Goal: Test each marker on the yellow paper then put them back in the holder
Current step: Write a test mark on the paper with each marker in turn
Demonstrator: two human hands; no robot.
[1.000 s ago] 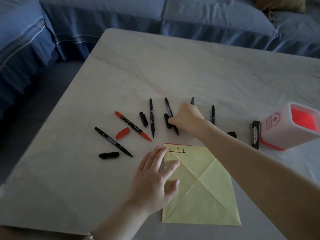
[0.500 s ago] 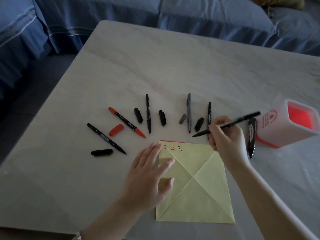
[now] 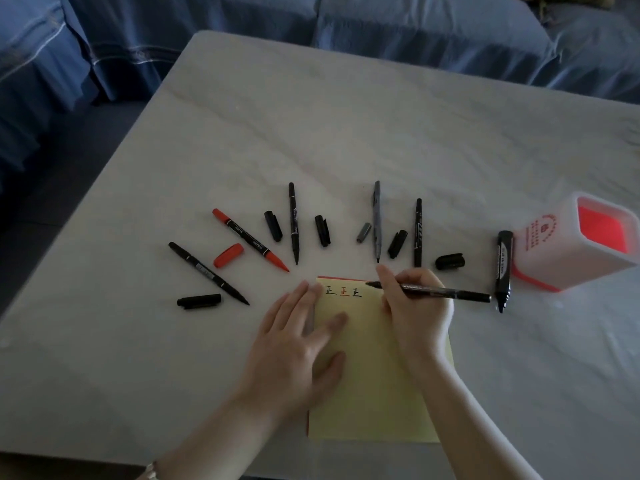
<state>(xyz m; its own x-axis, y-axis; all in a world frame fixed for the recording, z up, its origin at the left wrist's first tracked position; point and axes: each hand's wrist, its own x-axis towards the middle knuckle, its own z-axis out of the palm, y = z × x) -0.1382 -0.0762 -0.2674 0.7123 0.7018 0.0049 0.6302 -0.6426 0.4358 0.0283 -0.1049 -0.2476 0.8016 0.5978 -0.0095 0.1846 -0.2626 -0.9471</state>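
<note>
Right hand [image 3: 415,317] grips a black marker [image 3: 440,291], tip at the yellow paper [image 3: 377,375] top edge; left hand [image 3: 298,344], flat and unclenched, pins its left edge; bare table [image 3: 346,133] beyond.

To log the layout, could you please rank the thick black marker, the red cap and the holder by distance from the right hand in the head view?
1. Thick black marker, just right of the right hand.
2. Holder, farther right, behind that marker.
3. Red cap, far left, beyond the yellow paper.
</note>
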